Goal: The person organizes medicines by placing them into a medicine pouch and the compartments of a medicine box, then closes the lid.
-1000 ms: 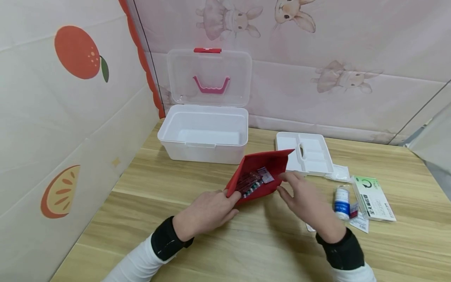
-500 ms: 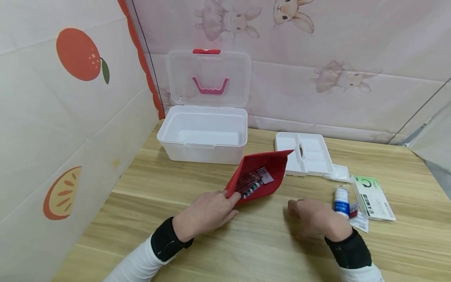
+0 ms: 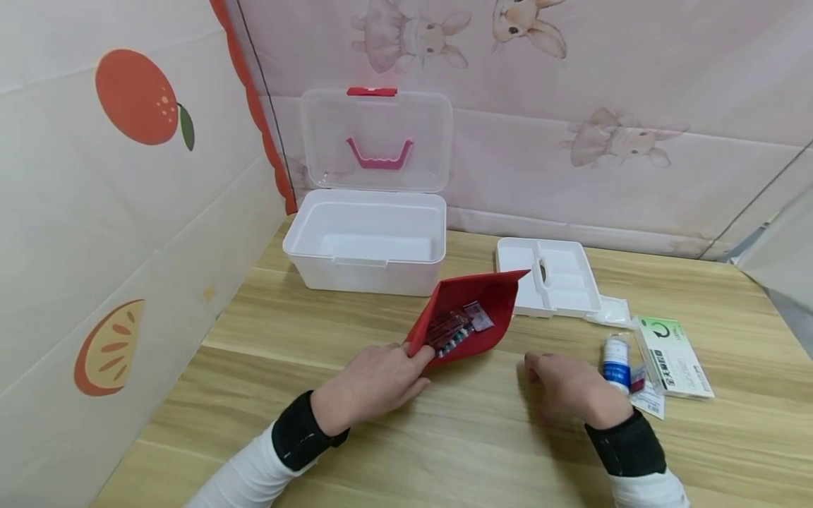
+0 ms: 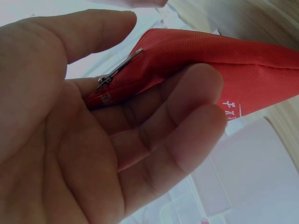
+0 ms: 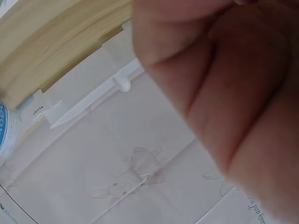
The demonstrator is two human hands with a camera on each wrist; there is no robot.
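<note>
A red zip pouch lies open on the wooden table, with blister packs showing in its mouth. My left hand pinches the pouch's near corner. In the left wrist view the thumb and fingers close on the zipper end of the pouch. My right hand rests knuckles-up on the table right of the pouch, apart from it, fingers bent under. The right wrist view shows only curled fingers up close. Whatever lies beneath that hand is hidden.
A white storage box with its clear lid raised stands behind the pouch. A white divided tray sits to its right. A small blue-and-white bottle, a green-and-white carton and paper packets lie by my right hand.
My right hand has left the pouch's mouth and dropped to the table, beside the bottle. My left hand and the pouch have stayed put.
</note>
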